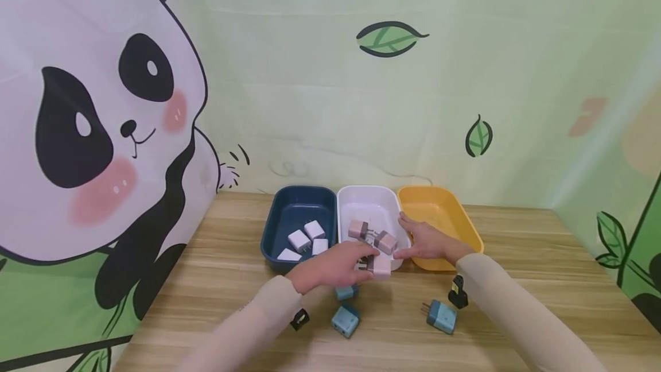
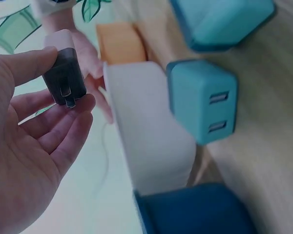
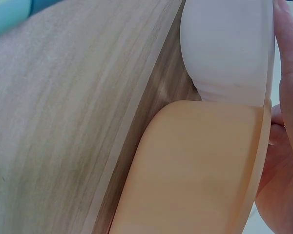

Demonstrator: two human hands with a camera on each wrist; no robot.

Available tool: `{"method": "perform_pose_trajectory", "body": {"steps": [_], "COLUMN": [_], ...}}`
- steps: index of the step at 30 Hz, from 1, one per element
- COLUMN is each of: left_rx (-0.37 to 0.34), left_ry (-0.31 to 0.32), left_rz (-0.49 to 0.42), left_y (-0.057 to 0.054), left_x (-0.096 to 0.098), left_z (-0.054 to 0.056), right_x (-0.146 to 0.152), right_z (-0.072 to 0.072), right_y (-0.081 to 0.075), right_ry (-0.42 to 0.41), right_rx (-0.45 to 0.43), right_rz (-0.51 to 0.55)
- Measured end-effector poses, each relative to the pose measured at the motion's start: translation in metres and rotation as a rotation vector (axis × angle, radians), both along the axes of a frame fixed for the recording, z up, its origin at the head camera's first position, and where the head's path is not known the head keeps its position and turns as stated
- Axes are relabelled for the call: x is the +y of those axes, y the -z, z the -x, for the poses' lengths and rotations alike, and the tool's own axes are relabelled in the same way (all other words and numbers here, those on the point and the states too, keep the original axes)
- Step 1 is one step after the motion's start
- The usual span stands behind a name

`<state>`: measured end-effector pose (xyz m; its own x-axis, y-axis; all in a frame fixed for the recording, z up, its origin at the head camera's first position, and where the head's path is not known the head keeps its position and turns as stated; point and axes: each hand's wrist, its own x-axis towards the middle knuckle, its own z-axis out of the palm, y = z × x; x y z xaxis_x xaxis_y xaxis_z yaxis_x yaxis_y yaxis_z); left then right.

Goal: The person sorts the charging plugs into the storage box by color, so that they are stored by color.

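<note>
My left hand (image 1: 338, 264) pinches a pink and dark-grey charger plug (image 1: 381, 267) over the front of the white bin (image 1: 368, 191). In the left wrist view this plug (image 2: 64, 68) sits between thumb and fingers, with its metal prongs facing the camera. Two more pink and grey charger plugs (image 1: 385, 242) lie inside the white bin. At the border of the white and yellow bins is my right hand (image 1: 426, 240), thumb and fingers spread along the rim, holding nothing. The right wrist view shows only part of that hand (image 3: 290, 97), beside the rims.
A navy bin (image 1: 299, 191) at left holds several white charger plugs (image 1: 313, 229); the yellow bin (image 1: 439, 211) stands at right. Blue charger plugs (image 1: 345, 320) lie in front on the wooden table (image 1: 392, 343), another (image 1: 441, 317) farther right. Small black objects (image 1: 457, 293) appear at both wrists.
</note>
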<state>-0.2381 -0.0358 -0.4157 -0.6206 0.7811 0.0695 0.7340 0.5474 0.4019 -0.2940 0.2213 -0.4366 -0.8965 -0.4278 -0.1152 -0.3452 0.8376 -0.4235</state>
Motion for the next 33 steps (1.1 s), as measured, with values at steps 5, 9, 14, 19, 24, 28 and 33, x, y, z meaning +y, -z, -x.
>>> {"method": "perform_pose_trajectory", "body": {"steps": [5,9,14,19,24,28,33], "left_rx": [-0.026,-0.019,-0.015,-0.034,-0.036,-0.035,-0.022], "left_ry": [-0.064,-0.101,-0.156,-0.192,-0.200,-0.205,-0.209], "left_rz": [-0.066,-0.092,-0.089,-0.083,-0.058,-0.034,-0.004], "left_y": [-0.009,-0.014,-0.011,0.001,0.012,0.016,0.018], "left_x": [-0.007,-0.007,-0.005,-0.001,0.007,0.014,0.021], "left_z": [0.007,0.013,0.023,0.034,0.042,0.045,0.048], "right_x": [0.000,0.000,0.002,0.003,0.002,0.002,0.002], "right_z": [0.000,0.001,0.003,0.004,0.002,0.001,0.002], "right_y": [-0.002,-0.001,0.001,0.003,0.004,0.003,0.003], "right_ry": [-0.007,-0.019,-0.031,-0.023,-0.006,-0.014,-0.026], "right_rx": [0.001,0.013,0.017,0.000,-0.010,0.009,0.027], "right_rz": [0.013,0.012,0.013,0.013,0.011,-0.002,-0.012]}}
